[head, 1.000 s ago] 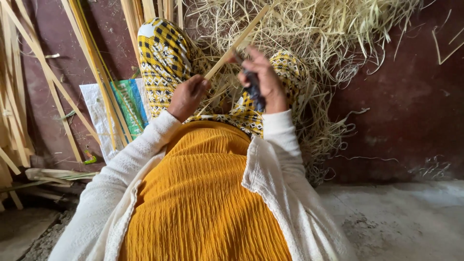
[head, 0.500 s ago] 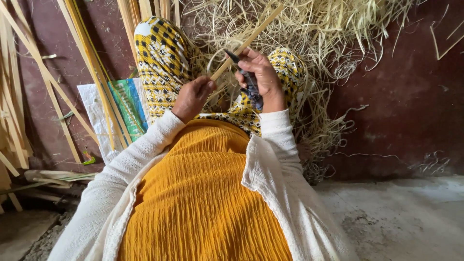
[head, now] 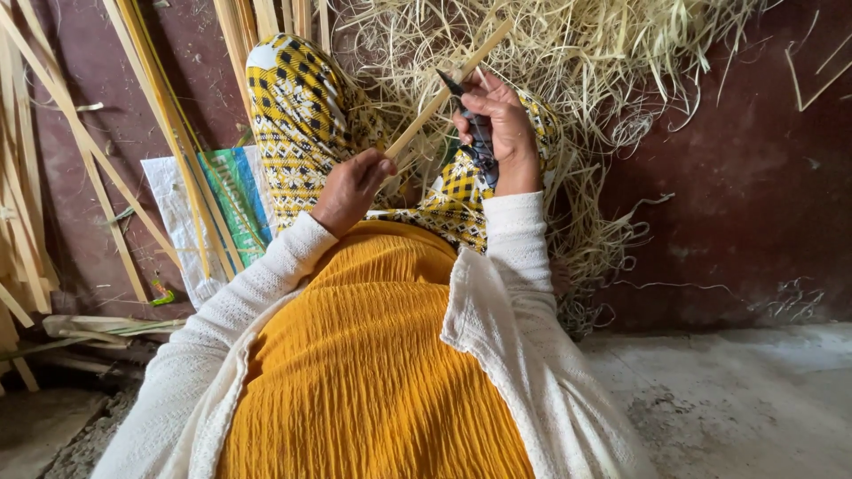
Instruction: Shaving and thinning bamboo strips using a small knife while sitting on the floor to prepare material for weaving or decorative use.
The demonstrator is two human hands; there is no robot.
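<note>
Nearest the camera, at the bottom centre of the frame, a mustard-yellow dress fills the lap, flanked by two white knitted sleeves that run up toward the middle. Above them lies a yellow, black and white patterned cloth draped over the raised knees.

The left hand, just left of centre, has its fingers closed around the lower end of a thin pale cane strip. The strip slants from that hand up and to the right, ending near the top centre of the frame. The right hand, right of centre and a little higher, has its fingers clamped on a dark-handled knife, whose blade tip touches the strip just above the thumb.

Behind the hands, a heap of pale curled shavings spreads across the upper middle and right. At the upper left, long split cane lengths lean across a dark red floor, with a white and green sack lying beneath them.
</note>
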